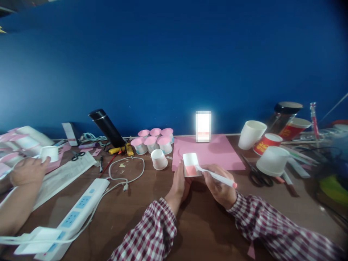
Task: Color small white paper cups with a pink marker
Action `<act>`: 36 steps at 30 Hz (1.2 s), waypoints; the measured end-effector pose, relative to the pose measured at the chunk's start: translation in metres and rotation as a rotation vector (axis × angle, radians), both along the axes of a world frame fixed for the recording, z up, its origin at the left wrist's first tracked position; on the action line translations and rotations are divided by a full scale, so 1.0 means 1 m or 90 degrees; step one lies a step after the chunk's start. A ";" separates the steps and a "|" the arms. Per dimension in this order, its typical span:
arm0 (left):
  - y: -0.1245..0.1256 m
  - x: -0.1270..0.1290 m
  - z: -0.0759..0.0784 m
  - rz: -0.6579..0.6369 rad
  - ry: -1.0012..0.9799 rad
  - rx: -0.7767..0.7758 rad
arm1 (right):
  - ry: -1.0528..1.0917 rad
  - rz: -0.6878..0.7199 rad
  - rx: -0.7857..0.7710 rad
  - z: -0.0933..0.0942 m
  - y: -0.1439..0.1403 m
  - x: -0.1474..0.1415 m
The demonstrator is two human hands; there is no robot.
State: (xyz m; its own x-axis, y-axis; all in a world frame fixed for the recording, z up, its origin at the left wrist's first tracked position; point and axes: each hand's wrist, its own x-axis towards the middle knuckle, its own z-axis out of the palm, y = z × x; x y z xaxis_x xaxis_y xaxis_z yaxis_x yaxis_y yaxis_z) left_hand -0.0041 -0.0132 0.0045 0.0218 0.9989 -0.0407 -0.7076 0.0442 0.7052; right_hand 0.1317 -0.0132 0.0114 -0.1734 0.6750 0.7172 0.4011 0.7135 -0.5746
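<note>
My left hand (pixel 179 183) grips a small white paper cup (pixel 191 159) from its left side, just over the near edge of a pink paper sheet (pixel 217 150). The lower part of the cup's wall is coloured salmon pink. In my right hand (pixel 219 186) is a white marker pen (pixel 217 175) with a pink end, its tip against the cup's right side. A plain white paper cup (pixel 159 160) stands to the left. Behind it are several cups with pink tops (pixel 150 141).
A co-worker's hand (pixel 29 170) touches a white cup (pixel 50 154) at far left. A power strip (pixel 73 215) with a cable lies at left front. Black scissors (pixel 259 175), a translucent cup (pixel 272 161) and red cups (pixel 268 143) sit at right; a black bottle (pixel 107 127) leans behind.
</note>
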 end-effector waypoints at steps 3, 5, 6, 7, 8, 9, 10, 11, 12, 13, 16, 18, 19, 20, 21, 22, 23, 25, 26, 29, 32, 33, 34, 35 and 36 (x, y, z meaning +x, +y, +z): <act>0.000 0.000 0.001 -0.003 -0.002 0.001 | -0.003 0.009 -0.002 -0.001 0.001 0.000; 0.000 0.001 0.001 -0.009 -0.005 0.005 | -0.002 0.014 0.001 -0.001 0.001 0.000; 0.000 0.001 0.000 -0.010 -0.007 0.009 | -0.001 0.016 0.002 0.000 0.001 0.000; 0.000 0.000 0.000 -0.009 -0.009 0.011 | -0.001 0.018 0.003 0.000 0.000 0.000; 0.001 0.000 -0.001 -0.005 -0.010 0.012 | -0.002 0.019 0.003 0.001 0.000 0.000; 0.001 0.000 -0.002 0.001 -0.010 0.011 | -0.002 0.021 0.003 0.002 0.000 0.000; 0.001 0.000 -0.002 0.007 -0.009 0.010 | -0.002 0.020 0.002 0.003 -0.001 0.000; 0.001 0.000 -0.002 0.012 -0.007 0.008 | 0.000 0.018 0.002 0.003 -0.001 -0.001; 0.001 0.000 -0.003 0.015 -0.004 0.006 | 0.003 0.015 0.001 0.004 -0.002 -0.001; 0.001 0.000 -0.002 0.015 -0.003 0.005 | 0.005 0.011 0.002 0.004 -0.002 -0.001; 0.001 0.000 -0.001 0.004 -0.002 0.007 | 0.009 0.002 0.003 0.004 -0.002 -0.001; 0.000 0.000 0.000 -0.005 0.001 0.011 | 0.008 0.004 0.004 0.003 -0.001 -0.001; 0.000 0.000 0.000 -0.008 0.004 0.012 | 0.007 0.006 0.005 0.003 -0.001 -0.001; 0.000 0.000 0.000 -0.008 0.007 0.011 | 0.007 0.008 0.006 0.003 -0.001 -0.001; 0.000 0.000 -0.001 -0.006 0.007 0.008 | 0.008 0.010 0.008 0.003 -0.001 -0.001; 0.000 0.000 -0.001 -0.002 0.005 0.006 | 0.009 0.013 0.010 0.003 0.000 -0.001; 0.000 0.000 -0.002 0.001 0.001 0.005 | 0.010 0.016 0.012 0.003 0.000 -0.001; 0.001 0.000 -0.003 0.005 -0.005 0.003 | 0.012 0.023 0.014 0.003 0.000 -0.001; 0.001 0.000 -0.003 0.006 -0.007 0.002 | 0.012 0.026 0.015 0.003 0.000 -0.001; 0.001 0.000 -0.002 0.006 -0.010 0.001 | 0.010 0.025 0.016 0.003 -0.001 -0.001; 0.001 0.000 -0.001 -0.003 -0.013 0.002 | 0.013 0.017 0.013 0.002 -0.001 0.000; 0.001 0.000 0.000 -0.005 -0.014 0.002 | 0.013 0.013 0.011 0.001 -0.001 0.000; 0.001 0.000 0.000 -0.006 -0.015 0.001 | 0.013 0.009 0.009 0.001 0.000 0.000; 0.001 0.000 0.000 -0.005 -0.016 0.001 | 0.012 0.007 0.006 0.000 0.000 0.000; 0.001 0.000 0.000 -0.005 -0.016 0.002 | 0.012 0.006 0.005 -0.001 0.000 0.000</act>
State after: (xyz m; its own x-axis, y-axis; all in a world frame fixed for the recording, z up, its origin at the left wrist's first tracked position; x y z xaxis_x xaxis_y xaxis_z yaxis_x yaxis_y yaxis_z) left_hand -0.0040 -0.0124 0.0044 0.0301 0.9989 -0.0372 -0.7253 0.0474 0.6868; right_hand 0.1318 -0.0129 0.0108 -0.1661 0.6681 0.7253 0.3841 0.7213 -0.5764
